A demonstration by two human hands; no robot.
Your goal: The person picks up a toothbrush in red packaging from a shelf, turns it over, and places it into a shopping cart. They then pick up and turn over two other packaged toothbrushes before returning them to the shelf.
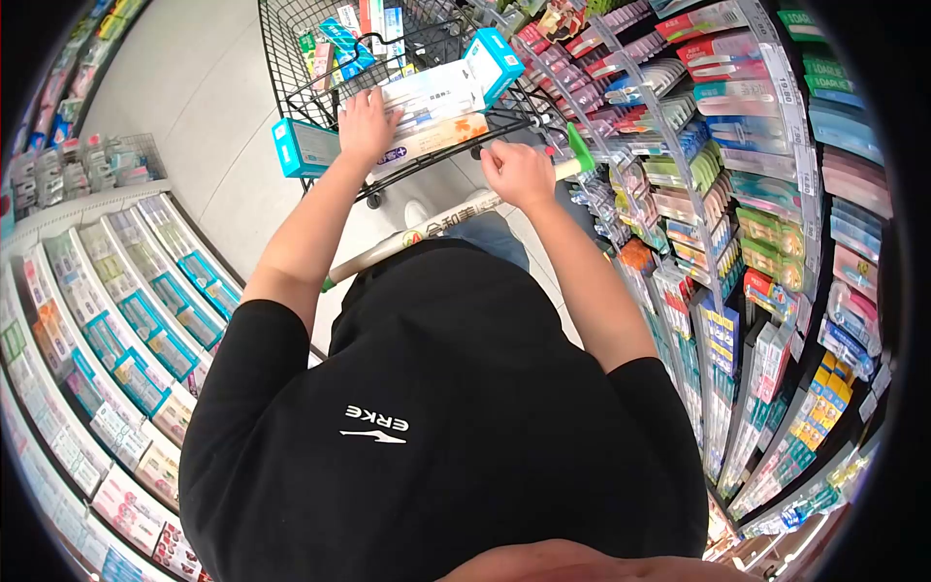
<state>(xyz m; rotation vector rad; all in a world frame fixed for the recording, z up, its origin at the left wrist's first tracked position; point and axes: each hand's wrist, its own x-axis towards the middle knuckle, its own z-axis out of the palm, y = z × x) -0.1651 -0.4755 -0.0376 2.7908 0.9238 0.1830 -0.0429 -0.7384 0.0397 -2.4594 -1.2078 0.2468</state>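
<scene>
My left hand point(368, 124) lies with its fingers apart at the left end of a white toothbrush pack point(441, 89). That pack sits at the near end of a black wire shopping cart point(281, 48). Just below it is a long pale box with orange and purple print point(441, 139). A blue-and-white box point(497, 66) stands at the pack's right end, and another blue-and-white box point(305, 148) is left of my wrist. My right hand point(519, 175) is closed around the cart handle point(456, 215), near its green right end; its fingertips are partly hidden.
More boxed goods point(354, 44) lie deeper in the cart. Racks of hanging toothbrush packs point(737, 97) rise close on the right. A slanted shelf of boxes point(126, 330) runs along the left. Light floor tiles point(199, 107) show left of the cart.
</scene>
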